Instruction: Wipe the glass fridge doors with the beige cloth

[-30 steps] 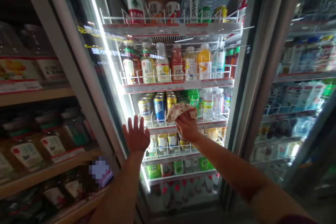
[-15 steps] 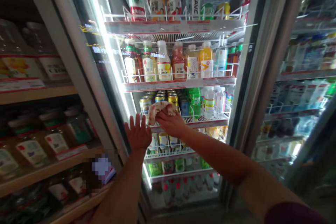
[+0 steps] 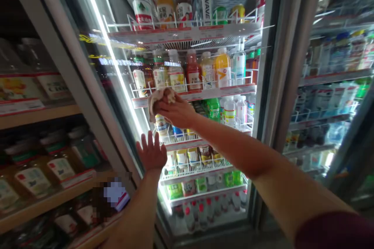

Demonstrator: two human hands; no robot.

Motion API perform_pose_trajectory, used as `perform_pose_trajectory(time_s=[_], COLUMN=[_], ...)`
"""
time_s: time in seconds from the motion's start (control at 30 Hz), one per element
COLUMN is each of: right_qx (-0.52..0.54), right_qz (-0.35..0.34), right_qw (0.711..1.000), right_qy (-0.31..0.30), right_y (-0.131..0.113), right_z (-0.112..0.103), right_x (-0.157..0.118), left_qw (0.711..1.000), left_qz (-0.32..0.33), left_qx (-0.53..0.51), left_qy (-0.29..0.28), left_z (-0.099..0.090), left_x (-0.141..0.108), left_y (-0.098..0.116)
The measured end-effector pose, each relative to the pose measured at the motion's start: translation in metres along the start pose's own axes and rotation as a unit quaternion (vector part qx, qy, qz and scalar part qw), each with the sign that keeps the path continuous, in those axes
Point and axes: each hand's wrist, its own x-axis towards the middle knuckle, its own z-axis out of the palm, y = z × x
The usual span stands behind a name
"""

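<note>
My right hand (image 3: 177, 112) presses a crumpled, pale, stained cloth (image 3: 154, 103) against the glass door (image 3: 122, 81) of a lit drinks fridge. Hand and cloth lie in front of the left part of the second shelf's edge and the cans below it. Lower and to the left, my left hand (image 3: 152, 153) rests with spread fingers by the door's left side, its palm toward the glass, holding nothing. Behind the glass stand rows of bottles, such as an orange juice bottle (image 3: 222, 66), on wire-fronted shelves.
To the left, a wooden rack (image 3: 41, 116) holds several large bottles. A second drinks fridge (image 3: 336, 81) stands to the right, past a metal door frame (image 3: 295, 46). A blurred patch with a purple-edged item (image 3: 122, 201) shows at the lower left. Lights reflect on the glass.
My right hand has moved the cloth up and left across the glass, from the can shelf to the shelf edge above. My left hand stays spread in nearly the same place. The view has shifted slightly.
</note>
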Motion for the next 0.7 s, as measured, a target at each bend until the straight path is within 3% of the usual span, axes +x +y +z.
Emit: perform_pose_trajectory(time_s=[0.13, 0.2, 0.27, 0.37, 0.43, 0.57, 0.63, 0.7], right_qx=[-0.008, 0.006, 0.024, 0.022, -0.003, -0.046, -0.049, -0.042], right_qz=[0.123, 0.086, 0.001, -0.074, -0.027, 0.162, 0.178, 0.128], right_qw=[0.99, 0.996, 1.0, 0.996, 0.999, 0.983, 0.98, 0.991], right_qy=[0.065, 0.038, -0.014, -0.051, -0.029, 0.073, 0.071, 0.02], right_y=[0.014, 0.005, -0.003, 0.009, 0.03, 0.06, 0.059, 0.055], right_z=[-0.011, -0.004, 0.004, -0.001, -0.016, -0.037, -0.036, -0.034], right_x=[0.011, 0.0, -0.014, -0.021, -0.018, -0.029, -0.048, -0.068], left_qw=[1.0, 1.0, 1.0, 1.0, 1.0, 1.0, 1.0, 1.0], left_qz=[-0.005, -0.015, -0.016, -0.008, -0.001, 0.015, 0.013, -0.006], left_qx=[0.005, -0.006, -0.012, -0.005, 0.005, 0.022, 0.022, 0.012], left_qy=[-0.008, -0.012, -0.01, -0.007, -0.002, 0.005, 0.003, -0.008], left_z=[0.0, 0.001, 0.002, 0.002, 0.001, -0.001, -0.002, -0.002], left_x=[0.0, 0.0, 0.0, 0.0, 0.001, 0.003, 0.003, 0.003], left_y=[0.001, 0.0, 0.0, 0.0, 0.0, 0.002, 0.003, 0.004])
